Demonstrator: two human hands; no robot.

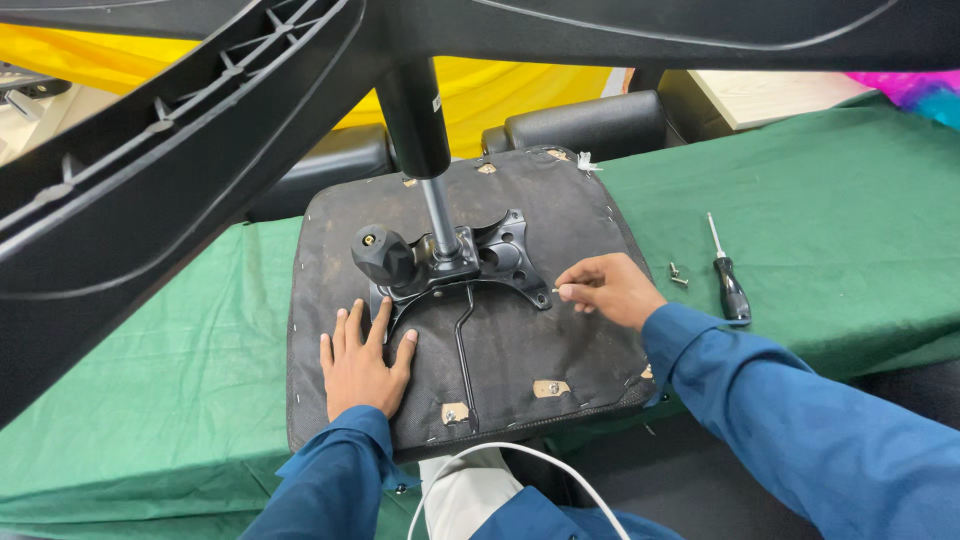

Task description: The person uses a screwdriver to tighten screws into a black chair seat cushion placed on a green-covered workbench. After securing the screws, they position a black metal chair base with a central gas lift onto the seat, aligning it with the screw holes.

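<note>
An upturned black chair seat (560, 350) lies on a green-covered table (170, 370). A black metal mechanism plate (490, 262) with a round knob (382, 254) and a gas cylinder (418, 130) is on the seat's underside. My left hand (360, 362) lies flat on the seat, fingers apart, touching the plate's left edge. My right hand (612, 288) pinches a small screw at the plate's right corner. The chair's black star base (160, 160) looms overhead, close to the camera.
A screwdriver with a black handle (730, 280) and two loose screws (677, 273) lie on the cloth right of the seat. Black armrest pads (585, 125) sit behind it. A white cable (500, 455) hangs near my lap.
</note>
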